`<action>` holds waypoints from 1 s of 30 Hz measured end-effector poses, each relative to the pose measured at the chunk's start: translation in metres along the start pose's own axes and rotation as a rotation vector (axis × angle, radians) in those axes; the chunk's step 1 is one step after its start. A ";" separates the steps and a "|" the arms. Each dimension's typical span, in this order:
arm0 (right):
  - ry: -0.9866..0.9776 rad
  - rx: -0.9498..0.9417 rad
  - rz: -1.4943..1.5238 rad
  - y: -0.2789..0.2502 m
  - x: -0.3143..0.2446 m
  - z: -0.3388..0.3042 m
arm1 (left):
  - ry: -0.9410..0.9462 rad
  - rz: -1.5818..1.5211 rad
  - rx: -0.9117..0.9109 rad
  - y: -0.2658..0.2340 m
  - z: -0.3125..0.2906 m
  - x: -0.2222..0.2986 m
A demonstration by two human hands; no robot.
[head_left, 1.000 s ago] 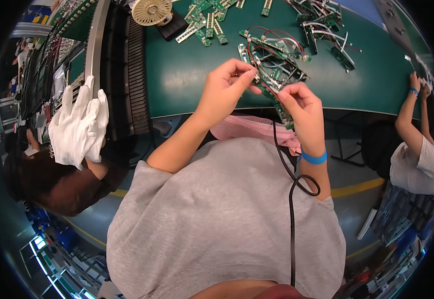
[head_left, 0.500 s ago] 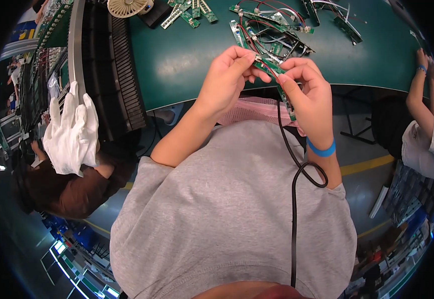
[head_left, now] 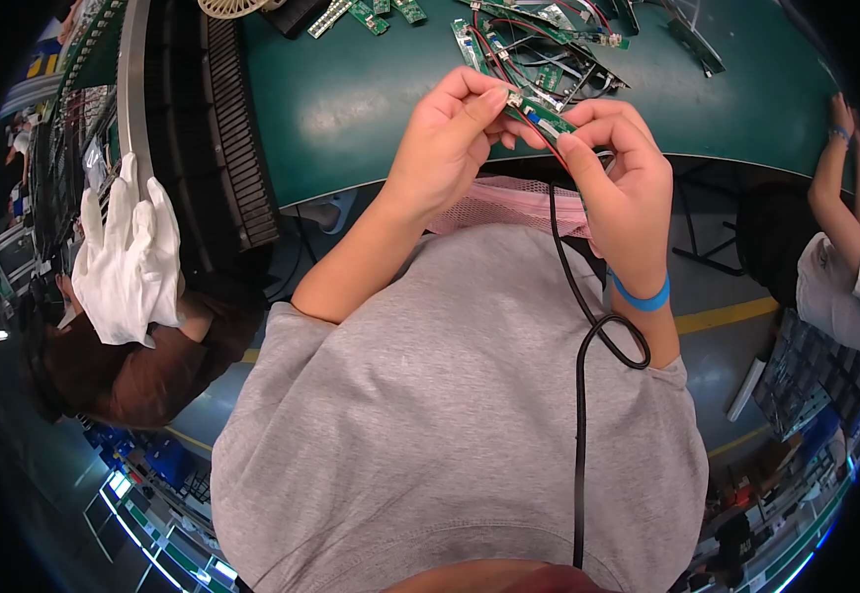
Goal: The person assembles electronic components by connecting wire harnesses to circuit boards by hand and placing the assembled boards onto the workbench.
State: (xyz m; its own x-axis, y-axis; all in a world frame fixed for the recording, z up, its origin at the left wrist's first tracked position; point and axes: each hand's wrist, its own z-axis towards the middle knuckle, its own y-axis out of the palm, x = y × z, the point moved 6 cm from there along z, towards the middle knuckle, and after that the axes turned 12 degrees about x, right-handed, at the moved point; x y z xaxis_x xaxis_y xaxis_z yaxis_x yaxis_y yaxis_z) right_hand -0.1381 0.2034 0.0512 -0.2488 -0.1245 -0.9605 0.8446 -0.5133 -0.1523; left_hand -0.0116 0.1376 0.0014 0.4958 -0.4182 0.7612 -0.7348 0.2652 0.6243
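A narrow green circuit board point(head_left: 547, 121) is held between my two hands above the table's near edge. My left hand point(head_left: 458, 138) pinches its upper end between thumb and fingers, beside a small white connector. With thumb and curled fingers, my right hand point(head_left: 624, 168) grips the board farther along and hides its lower part. A red and dark wire pair point(head_left: 552, 148) runs along the board from the connector end. Just beyond my hands lies a pile of wired circuit boards point(head_left: 539, 54).
Loose board strips point(head_left: 366, 17) and a round beige fan point(head_left: 232, 7) lie on the green table point(head_left: 326, 128). A black slotted rack point(head_left: 237, 128) and metal rail stand left, near a white-gloved hand point(head_left: 131, 267). A black cable point(head_left: 580, 415) hangs before me. Another person's arms point(head_left: 830, 168) are right.
Both hands still hold the board. The board's lower end, visible below my right hand before, is now hidden behind it. The table and pile sit slightly higher in view.
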 end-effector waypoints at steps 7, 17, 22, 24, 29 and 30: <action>0.016 0.014 -0.004 -0.001 -0.001 0.000 | 0.010 -0.017 -0.025 0.001 0.001 0.000; 0.039 -0.001 0.021 -0.001 -0.003 0.000 | 0.012 -0.010 -0.040 0.003 -0.001 0.002; 0.041 0.000 0.051 -0.001 -0.002 -0.001 | 0.021 -0.014 -0.039 0.004 -0.001 0.003; 0.036 0.006 0.056 -0.002 -0.002 -0.001 | 0.017 -0.009 -0.039 0.004 -0.001 0.003; 0.061 0.014 0.022 -0.002 -0.001 -0.001 | 0.020 -0.006 -0.008 0.002 -0.001 0.000; 0.060 0.014 0.022 -0.002 -0.001 -0.001 | 0.022 0.005 -0.007 0.003 -0.001 0.000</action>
State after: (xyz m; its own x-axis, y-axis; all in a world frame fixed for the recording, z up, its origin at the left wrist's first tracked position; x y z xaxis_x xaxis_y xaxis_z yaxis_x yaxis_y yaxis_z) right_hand -0.1392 0.2058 0.0521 -0.2012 -0.0843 -0.9759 0.8425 -0.5232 -0.1285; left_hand -0.0130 0.1394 0.0036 0.5024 -0.3977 0.7678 -0.7340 0.2732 0.6218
